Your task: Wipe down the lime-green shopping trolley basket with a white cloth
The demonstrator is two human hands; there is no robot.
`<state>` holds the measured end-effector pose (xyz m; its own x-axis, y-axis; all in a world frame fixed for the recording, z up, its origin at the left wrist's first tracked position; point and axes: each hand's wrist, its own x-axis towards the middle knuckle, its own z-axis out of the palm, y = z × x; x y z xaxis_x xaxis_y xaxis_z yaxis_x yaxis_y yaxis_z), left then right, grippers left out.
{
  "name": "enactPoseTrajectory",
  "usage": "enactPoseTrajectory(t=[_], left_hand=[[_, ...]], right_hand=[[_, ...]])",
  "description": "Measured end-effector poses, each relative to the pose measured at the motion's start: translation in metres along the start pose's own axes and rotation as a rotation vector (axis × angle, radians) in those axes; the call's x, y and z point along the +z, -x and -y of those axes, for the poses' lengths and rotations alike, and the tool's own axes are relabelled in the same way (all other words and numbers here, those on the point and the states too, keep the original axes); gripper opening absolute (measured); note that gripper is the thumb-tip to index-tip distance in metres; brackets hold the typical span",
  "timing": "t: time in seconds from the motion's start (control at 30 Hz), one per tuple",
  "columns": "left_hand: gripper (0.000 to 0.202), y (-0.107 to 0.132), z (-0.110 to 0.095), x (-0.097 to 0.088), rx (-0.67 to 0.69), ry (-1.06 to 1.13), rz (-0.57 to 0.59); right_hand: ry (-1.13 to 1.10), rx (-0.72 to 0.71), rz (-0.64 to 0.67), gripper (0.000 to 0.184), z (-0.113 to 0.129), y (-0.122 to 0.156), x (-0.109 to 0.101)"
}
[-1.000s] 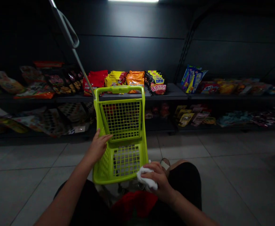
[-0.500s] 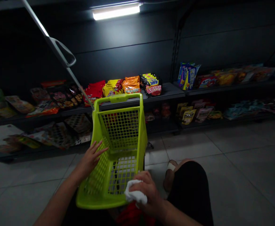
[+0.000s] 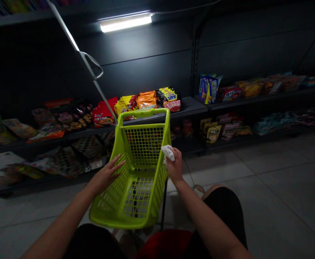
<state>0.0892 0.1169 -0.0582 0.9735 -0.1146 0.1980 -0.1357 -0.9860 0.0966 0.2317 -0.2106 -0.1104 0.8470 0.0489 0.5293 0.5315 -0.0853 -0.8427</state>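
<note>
the head camera is looking forward and down from the person's own head, sitting close above the green basket (image 3: pixel 136 187), with the left hand (image 3: pixel 105 176) and right hand (image 3: pixel 174 166) reaching in from the bottom of the frame. it is facing the snack shelves (image 3: pixel 190 106) from farther off, taking in the tiled floor (image 3: pixel 268 180) between, and it is leaning slightly, so the shelves are running upward to the right.

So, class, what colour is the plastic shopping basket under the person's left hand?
The plastic shopping basket is bright lime green, best seen in the head view.
</note>
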Motion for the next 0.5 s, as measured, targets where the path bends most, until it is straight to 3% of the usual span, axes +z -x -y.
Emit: enactPoseTrajectory(t=[0.03, 0.1, 0.27, 0.33, 0.4, 0.5], left_hand=[[0.049, 0.001, -0.003, 0.0, -0.014, -0.003, -0.015], [0.05, 0.004, -0.006, 0.001, -0.06, 0.0, -0.06], [0.052, 0.008, -0.002, 0.003, -0.121, 0.055, -0.104], [0.052, 0.009, 0.004, 0.002, -0.097, 0.067, -0.1], [0.052, 0.009, 0.01, 0.0, -0.075, 0.066, -0.094], [0.052, 0.005, 0.01, 0.0, -0.103, 0.026, -0.06]], right_hand=[[0.0, -0.013, 0.039, 0.037, 0.006, -0.006, 0.0], [-0.018, -0.123, 0.198, 0.038, 0.021, 0.011, -0.006], [-0.088, -0.448, 0.565, 0.058, 0.043, 0.125, -0.036], [-0.108, -0.55, 0.607, 0.047, 0.038, 0.138, -0.037], [-0.092, -0.56, 0.559, 0.035, 0.026, 0.113, -0.03], [0.011, -0.306, 0.354, 0.036, 0.007, 0.027, -0.015]])
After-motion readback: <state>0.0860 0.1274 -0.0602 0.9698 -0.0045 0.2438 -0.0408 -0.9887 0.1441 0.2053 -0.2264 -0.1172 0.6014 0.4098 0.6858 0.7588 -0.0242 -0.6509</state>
